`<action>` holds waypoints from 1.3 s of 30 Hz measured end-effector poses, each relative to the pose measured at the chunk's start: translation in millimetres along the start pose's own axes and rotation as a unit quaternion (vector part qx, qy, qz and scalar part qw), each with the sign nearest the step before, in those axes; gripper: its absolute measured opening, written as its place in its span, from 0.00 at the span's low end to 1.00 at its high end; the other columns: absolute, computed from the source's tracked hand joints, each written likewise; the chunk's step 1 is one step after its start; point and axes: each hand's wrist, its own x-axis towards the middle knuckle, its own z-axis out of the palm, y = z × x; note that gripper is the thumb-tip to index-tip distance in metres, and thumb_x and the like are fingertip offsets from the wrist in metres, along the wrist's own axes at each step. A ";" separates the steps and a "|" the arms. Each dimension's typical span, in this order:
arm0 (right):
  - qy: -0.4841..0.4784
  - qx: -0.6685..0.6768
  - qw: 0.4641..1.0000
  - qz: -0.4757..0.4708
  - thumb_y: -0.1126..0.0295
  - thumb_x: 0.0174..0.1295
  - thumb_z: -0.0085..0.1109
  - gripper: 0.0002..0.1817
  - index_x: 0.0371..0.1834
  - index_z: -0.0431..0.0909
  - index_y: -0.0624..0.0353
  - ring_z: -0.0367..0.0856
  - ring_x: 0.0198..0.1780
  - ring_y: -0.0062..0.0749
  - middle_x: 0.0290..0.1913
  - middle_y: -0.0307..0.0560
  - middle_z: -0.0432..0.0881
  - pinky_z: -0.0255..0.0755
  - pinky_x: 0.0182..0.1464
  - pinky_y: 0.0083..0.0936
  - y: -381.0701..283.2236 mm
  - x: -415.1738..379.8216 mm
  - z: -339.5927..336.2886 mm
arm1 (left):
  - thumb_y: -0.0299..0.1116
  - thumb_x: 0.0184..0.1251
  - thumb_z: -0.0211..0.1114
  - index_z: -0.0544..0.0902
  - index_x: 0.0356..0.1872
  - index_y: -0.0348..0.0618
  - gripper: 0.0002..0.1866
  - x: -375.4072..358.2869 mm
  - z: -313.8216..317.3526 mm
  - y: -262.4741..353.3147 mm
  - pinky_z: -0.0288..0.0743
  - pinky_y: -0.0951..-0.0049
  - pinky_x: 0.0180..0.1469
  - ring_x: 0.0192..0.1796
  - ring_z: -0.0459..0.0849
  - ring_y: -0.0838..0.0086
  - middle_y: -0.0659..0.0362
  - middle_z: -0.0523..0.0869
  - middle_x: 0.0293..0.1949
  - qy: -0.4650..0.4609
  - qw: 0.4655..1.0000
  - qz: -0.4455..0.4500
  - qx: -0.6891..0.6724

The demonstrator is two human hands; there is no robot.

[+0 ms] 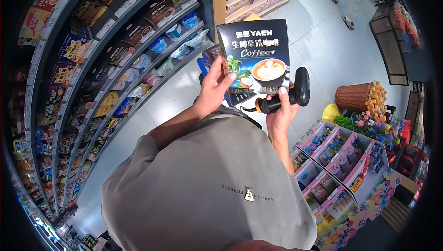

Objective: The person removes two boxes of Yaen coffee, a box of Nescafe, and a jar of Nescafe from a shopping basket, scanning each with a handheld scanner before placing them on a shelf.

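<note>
A black YAEN coffee box (258,50), printed with a latte cup, a palm and a coconut, is held up in front of my body. My left hand (216,86) is closed around its left edge, thumb on the front. More dark and blue packaging (210,59) shows behind that edge, mostly covered. In my right hand (282,115) is a black handheld scanner (302,87) with an orange ring and a strap. The right thumb also touches the box's lower right edge. The fingers under the scanner are partly hidden.
Curved shelves (104,34) of boxed and bagged goods line the left. At the right stands a display bin (332,158) of small colourful items, with a wicker basket (353,95) behind it. A person's feet (348,22) show at the top right.
</note>
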 end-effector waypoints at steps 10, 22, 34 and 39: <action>0.015 0.018 0.999 -0.035 0.75 0.58 0.63 0.26 0.59 0.65 0.68 0.79 0.32 0.29 0.45 0.50 0.77 0.76 0.32 0.24 -6.8 -11.2 0.4 | 0.20 0.63 0.66 0.56 0.72 0.39 0.39 5.6 13.1 3.4 0.64 0.69 0.68 0.66 0.70 0.73 0.56 0.71 0.64 -0.042 0.990 -0.019 -0.133; 0.031 -0.012 0.998 0.055 0.71 0.63 0.61 0.22 0.57 0.66 0.66 0.81 0.33 0.33 0.41 0.51 0.80 0.75 0.31 0.24 -7.3 -1.2 -22.2 | 0.18 0.55 0.70 0.67 0.60 0.35 0.31 3.5 35.5 2.7 0.74 0.71 0.59 0.56 0.79 0.73 0.55 0.77 0.54 0.027 0.999 -0.027 -0.025; -0.280 -0.437 0.853 0.060 0.77 0.51 0.71 0.19 0.47 0.80 0.65 0.82 0.40 0.21 0.40 0.42 0.86 0.75 0.45 0.23 -56.8 -47.3 10.8 | 0.18 0.36 0.76 0.77 0.53 0.36 0.34 0.0 -12.9 -13.1 0.72 0.67 0.53 0.49 0.79 0.59 0.50 0.78 0.47 0.174 0.818 0.314 0.450; -0.390 -0.446 0.804 0.052 0.71 0.49 0.75 0.22 0.46 0.77 0.64 0.87 0.34 0.32 0.34 0.47 0.86 0.77 0.38 0.27 -49.0 -51.8 27.6 | 0.26 0.42 0.77 0.76 0.53 0.37 0.32 -8.7 -17.8 -5.5 0.69 0.63 0.54 0.49 0.78 0.58 0.50 0.80 0.48 0.165 0.780 0.347 0.494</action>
